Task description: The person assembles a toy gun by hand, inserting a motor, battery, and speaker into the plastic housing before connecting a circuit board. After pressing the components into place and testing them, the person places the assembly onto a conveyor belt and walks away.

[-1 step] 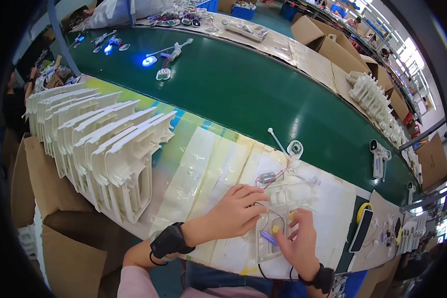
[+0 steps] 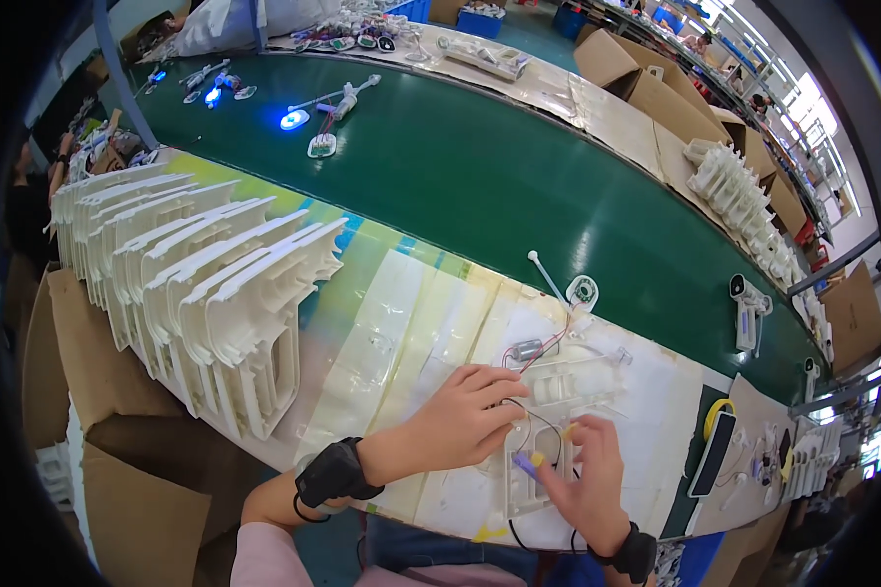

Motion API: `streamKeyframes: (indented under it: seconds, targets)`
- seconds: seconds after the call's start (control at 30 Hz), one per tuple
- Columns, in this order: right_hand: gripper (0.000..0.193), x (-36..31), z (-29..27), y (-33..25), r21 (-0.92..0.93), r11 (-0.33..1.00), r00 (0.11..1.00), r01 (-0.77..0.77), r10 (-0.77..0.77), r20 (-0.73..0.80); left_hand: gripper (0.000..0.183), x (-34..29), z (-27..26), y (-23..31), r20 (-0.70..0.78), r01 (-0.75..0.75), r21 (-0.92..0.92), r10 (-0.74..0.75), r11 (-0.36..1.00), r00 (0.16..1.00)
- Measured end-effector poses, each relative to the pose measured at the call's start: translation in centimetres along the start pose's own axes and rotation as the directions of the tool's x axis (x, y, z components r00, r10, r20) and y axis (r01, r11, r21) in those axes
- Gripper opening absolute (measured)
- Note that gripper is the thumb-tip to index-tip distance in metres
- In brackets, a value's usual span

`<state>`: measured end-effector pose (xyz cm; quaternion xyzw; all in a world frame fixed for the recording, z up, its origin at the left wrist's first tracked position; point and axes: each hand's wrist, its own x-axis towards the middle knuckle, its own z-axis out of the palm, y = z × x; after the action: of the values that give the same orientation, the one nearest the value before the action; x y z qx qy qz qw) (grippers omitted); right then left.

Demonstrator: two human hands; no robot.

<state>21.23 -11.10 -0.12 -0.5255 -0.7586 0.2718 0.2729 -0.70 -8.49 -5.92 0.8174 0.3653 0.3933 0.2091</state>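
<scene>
Low in the frame, the left hand (image 2: 470,416) lies flat, steadying the white plastic housing (image 2: 548,430) while right hand (image 2: 582,479) fingertips pinch its wires (image 2: 543,342).

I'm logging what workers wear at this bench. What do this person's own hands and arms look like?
Both hands are bare, with no gloves. The left hand has a black band strapped round its wrist and a pink sleeve further up the arm. The right hand wears a matching black band at its wrist.

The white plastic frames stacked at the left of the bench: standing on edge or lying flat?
On edge: the white plastic frames stand upright in a leaning row.
</scene>
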Motion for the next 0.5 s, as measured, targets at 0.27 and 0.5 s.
streamKeyframes:
  seconds: [0.27, 0.5]
  targets:
    - [0.037, -3.0, 1.0, -0.6, -0.227, 0.939, 0.963, 0.258, -0.23, 0.142, 0.027, -0.3, 0.0, 0.7, 0.078, -0.034, 0.139, 0.024, 0.99, 0.997]
    - [0.034, -2.2, 0.7, -1.2, 0.007, 0.988, 0.972, 0.157, -0.156, 0.173, 0.027, -0.6, 0.0, 1.2, 0.074, 0.036, 0.198, -0.052, 0.979, 0.996]
